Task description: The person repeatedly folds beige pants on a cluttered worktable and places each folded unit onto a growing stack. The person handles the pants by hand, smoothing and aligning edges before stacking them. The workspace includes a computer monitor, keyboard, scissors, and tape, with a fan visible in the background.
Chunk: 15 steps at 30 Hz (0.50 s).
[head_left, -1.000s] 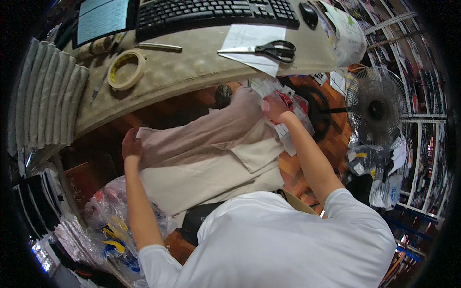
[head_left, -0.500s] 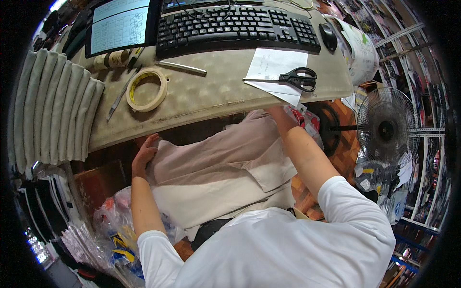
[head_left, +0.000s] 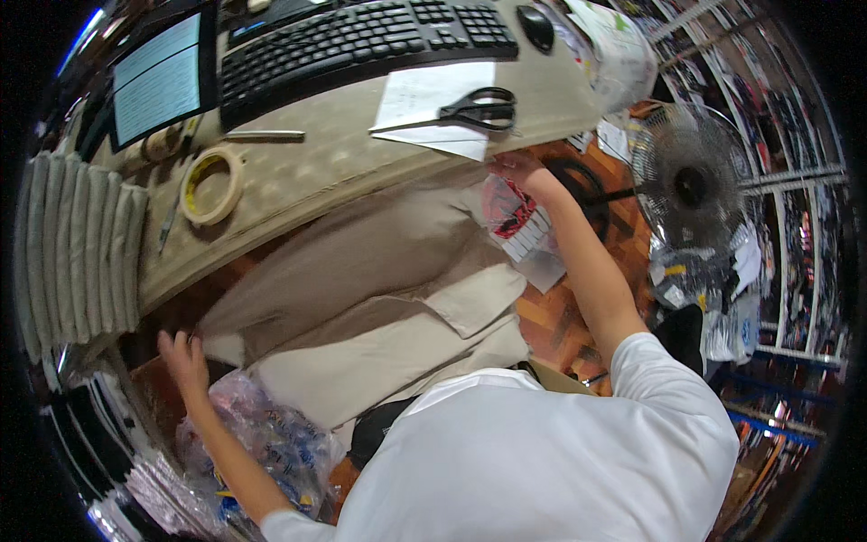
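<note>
A large beige cloth (head_left: 361,262) lies across my lap below the table edge, its upper part shaded brown and a loose flap folded near the right. My left hand (head_left: 186,363), slightly blurred, is at the cloth's left end with its fingers apart. Beyond the cloth's right end, my right hand (head_left: 526,173) reaches beside the table's front edge; its fingers are blurred and partly in shadow, so their grip does not show. Just under that hand is a clear plastic package with red and white parts (head_left: 517,217).
On the table (head_left: 298,181) are a keyboard (head_left: 361,54), mouse (head_left: 536,29), scissors (head_left: 483,109) on paper, tape roll (head_left: 212,186) and a tablet (head_left: 158,81). Folded grey cloths (head_left: 81,253) stack at left. A fan (head_left: 691,181) stands right; plastic bags (head_left: 271,443) lie lower left.
My left hand has moved left and down, away from its earlier spot by the cloth. My right hand now shows beside the table edge. The view has shifted, moving the table items leftward.
</note>
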Tool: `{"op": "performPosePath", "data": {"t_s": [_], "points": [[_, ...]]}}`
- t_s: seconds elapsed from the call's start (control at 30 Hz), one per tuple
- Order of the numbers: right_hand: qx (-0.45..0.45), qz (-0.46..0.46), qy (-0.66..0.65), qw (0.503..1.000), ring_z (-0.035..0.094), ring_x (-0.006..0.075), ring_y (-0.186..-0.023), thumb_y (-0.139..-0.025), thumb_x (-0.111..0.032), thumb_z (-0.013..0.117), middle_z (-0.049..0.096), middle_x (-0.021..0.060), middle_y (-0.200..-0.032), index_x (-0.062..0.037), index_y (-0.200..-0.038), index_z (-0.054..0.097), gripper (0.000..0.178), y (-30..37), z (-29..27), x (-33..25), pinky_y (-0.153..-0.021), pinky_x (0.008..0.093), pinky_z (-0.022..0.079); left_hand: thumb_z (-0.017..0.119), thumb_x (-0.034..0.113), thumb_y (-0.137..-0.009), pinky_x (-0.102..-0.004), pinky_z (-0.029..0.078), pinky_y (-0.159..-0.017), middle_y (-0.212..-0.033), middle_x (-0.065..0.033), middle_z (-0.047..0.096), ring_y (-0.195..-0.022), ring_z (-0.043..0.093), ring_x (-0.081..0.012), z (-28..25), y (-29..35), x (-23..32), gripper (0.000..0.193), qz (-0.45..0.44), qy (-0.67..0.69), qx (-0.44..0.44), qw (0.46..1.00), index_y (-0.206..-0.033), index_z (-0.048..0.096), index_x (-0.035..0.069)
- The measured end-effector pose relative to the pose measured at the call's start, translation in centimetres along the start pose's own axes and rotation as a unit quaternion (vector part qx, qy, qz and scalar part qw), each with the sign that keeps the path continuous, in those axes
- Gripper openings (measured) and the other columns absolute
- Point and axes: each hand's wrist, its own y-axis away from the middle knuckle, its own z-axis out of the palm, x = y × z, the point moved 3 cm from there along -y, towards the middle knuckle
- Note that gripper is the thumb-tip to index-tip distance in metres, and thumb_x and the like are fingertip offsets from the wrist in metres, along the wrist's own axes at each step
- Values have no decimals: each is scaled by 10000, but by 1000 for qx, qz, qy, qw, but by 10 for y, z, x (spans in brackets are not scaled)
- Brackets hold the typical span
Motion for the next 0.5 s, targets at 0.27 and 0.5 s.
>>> {"op": "performPosePath", "data": {"t_s": [0.27, 0.5], "points": [[-69, 126, -118, 983, 528, 115, -822, -855, -327, 638, 623, 15, -936, -48, -969, 672, 303, 155, 15, 169, -732, 271, 418, 531, 431, -911, -425, 351, -993, -1250, -136, 504, -1142, 454, -268, 30, 267, 51, 357, -287, 636, 25, 716, -937, 558, 77], [-18, 236, -286, 929, 571, 148, -840, -898, -413, 547, 615, 20, -917, -77, -1052, 593, 373, 51, 78, 150, -746, 262, 438, 500, 475, -910, -392, 339, -1039, -1258, -81, 548, -1238, 439, -238, 122, 239, 18, 515, -430, 802, -163, 381, -1235, 501, 75]]}}
